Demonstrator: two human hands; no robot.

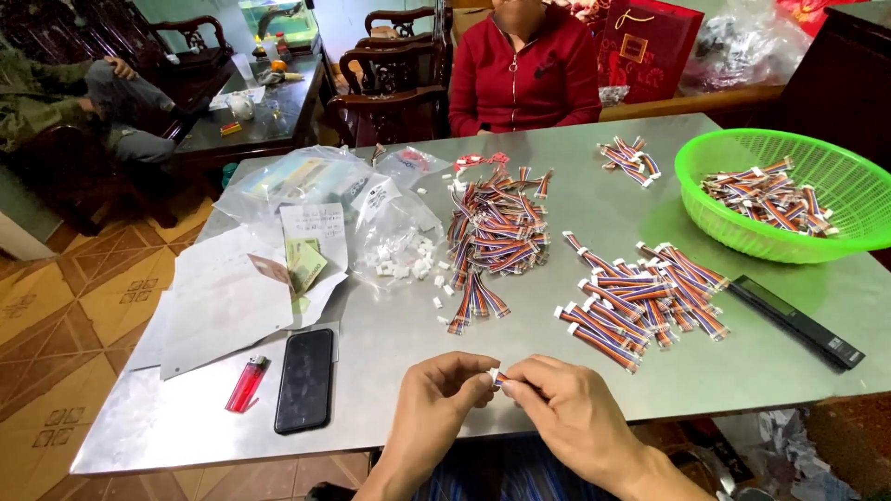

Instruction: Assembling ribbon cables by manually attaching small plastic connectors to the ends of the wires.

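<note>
Steel desk on a tiled floor, dark carved chairs behind it. A person in a red jacket sits at 12 o'clock; another lounges at 10 o'clock.

Green basket at 2 o'clock holds striped cable pieces. Clear bag at centre-left holds small white connectors. Loose cable piles: one at centre, one at 3 o'clock, a small one at 1 o'clock. Black bar right of the piles. Papers, red lighter and phone at 8 o'clock.

At 6 o'clock, left hand and right hand meet fingertip to fingertip, both pinching one cable with a white end, just above the near desk edge.
</note>
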